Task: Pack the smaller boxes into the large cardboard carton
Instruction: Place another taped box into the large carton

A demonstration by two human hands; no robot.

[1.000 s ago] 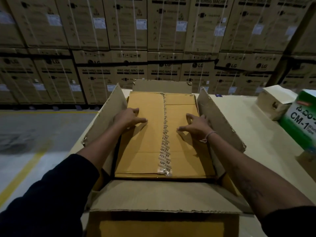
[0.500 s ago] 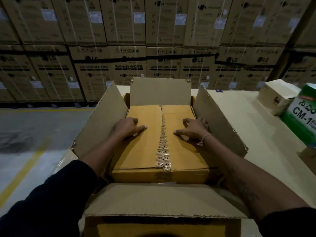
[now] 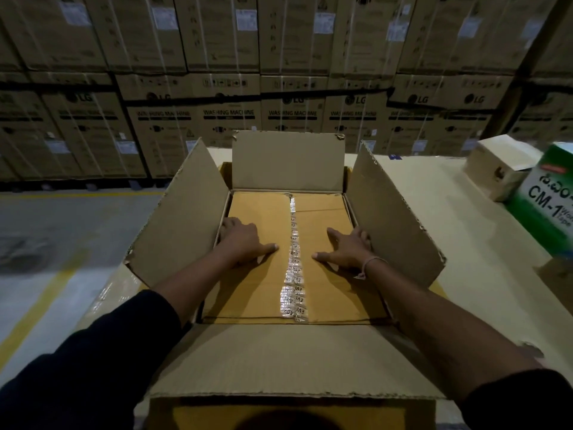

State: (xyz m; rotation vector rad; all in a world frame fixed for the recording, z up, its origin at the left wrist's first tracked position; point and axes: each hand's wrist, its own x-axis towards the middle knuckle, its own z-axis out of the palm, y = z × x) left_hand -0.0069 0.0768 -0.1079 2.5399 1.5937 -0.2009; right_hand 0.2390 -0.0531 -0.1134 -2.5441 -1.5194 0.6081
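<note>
The left hand (image 3: 240, 243) and right hand (image 3: 347, 248), both flat and open, have pushed the taped inner box (image 3: 263, 274) down level inside the large carton (image 3: 183, 212), whose four flaps stand open, leaving almost no room at its edges.

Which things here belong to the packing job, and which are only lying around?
Belong to the job:
- large carton, flaps open
- taped box inside it
- left hand and right hand, flat on the box

Lying about:
- small cardboard box
- green tape box
- stacked washing machine cartons
</note>
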